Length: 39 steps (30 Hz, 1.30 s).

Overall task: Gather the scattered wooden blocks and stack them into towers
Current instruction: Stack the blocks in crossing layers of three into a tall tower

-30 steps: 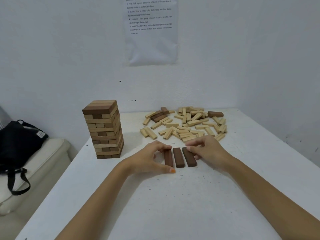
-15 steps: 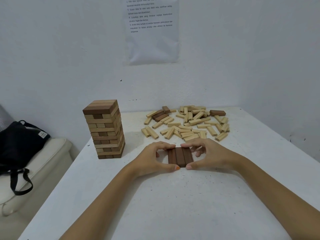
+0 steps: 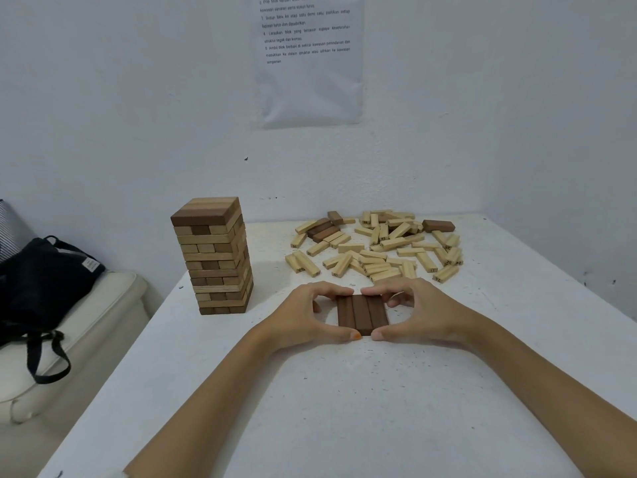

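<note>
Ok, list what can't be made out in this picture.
Head view only.
Far ends of the three dark blocks: covered by fingers of the left hand and right hand.
The wall notice: top cut by frame edge, print too small.
The loose pale blocks: end numbers mostly too small.
The tower: back faces turned away.
The black bag: cut by left edge.

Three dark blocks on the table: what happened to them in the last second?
The three dark blocks, lying apart with gaps a second ago, were pushed together into one tight slab. The left grip and right grip closed in from either side and now pinch them, thumbs at the near edge, fingers at the far edge. The finished tower and the scattered pile stayed put.
</note>
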Each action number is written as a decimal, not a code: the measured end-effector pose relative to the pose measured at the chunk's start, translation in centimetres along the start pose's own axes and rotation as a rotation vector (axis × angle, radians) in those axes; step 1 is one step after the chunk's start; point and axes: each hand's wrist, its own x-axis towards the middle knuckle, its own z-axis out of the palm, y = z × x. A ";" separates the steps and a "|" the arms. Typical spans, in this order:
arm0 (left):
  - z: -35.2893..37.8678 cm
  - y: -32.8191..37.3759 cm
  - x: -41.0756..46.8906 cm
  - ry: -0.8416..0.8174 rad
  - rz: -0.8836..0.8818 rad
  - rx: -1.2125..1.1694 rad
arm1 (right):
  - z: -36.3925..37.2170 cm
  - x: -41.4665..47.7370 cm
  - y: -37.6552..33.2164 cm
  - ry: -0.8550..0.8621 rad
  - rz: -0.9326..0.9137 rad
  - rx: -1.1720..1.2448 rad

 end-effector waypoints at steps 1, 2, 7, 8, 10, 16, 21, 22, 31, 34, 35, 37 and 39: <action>0.0 0.1 0.0 0.001 -0.001 -0.005 | 0.0 0.0 0.0 0.001 -0.003 -0.005; -0.1 0.1 -0.1 0.000 -0.001 -0.010 | 0.0 0.0 -0.1 0.002 -0.008 -0.008; -0.1 0.1 -0.1 -0.011 -0.015 -0.014 | 0.1 0.0 -0.3 0.018 -0.023 -0.017; -0.1 0.1 -0.1 -0.012 -0.014 -0.007 | 0.2 0.0 -0.3 0.023 -0.029 -0.014; -0.1 0.1 0.0 -0.013 -0.008 -0.009 | 0.2 -0.1 -0.3 0.035 -0.035 -0.005; -0.2 0.1 -0.1 -0.020 -0.008 -0.019 | 0.5 0.0 -0.1 0.064 -0.046 -0.023; -0.2 0.0 0.0 -0.019 -0.008 -0.014 | 0.5 -0.1 -0.4 0.065 -0.063 -0.043; -0.2 0.0 0.0 -0.018 -0.007 -0.011 | 0.5 -0.1 -0.4 0.067 -0.063 -0.043; 0.0 -0.1 -0.1 -0.013 0.012 0.000 | 0.5 -0.3 -0.9 0.086 -0.086 -0.066; 0.0 0.1 -0.3 0.012 0.029 -0.011 | 0.6 -0.2 -0.8 0.087 -0.099 -0.051; 0.0 0.3 -0.4 0.022 0.038 -0.025 | 0.6 -0.3 -0.8 0.091 -0.105 -0.048; 0.0 0.7 -0.7 0.040 0.062 -0.059 | 0.4 -0.4 -0.9 0.106 -0.119 -0.038; 0.1 1.1 -1.0 0.076 0.079 -0.103 | 0.0 -0.5 -1.3 0.115 -0.161 -0.044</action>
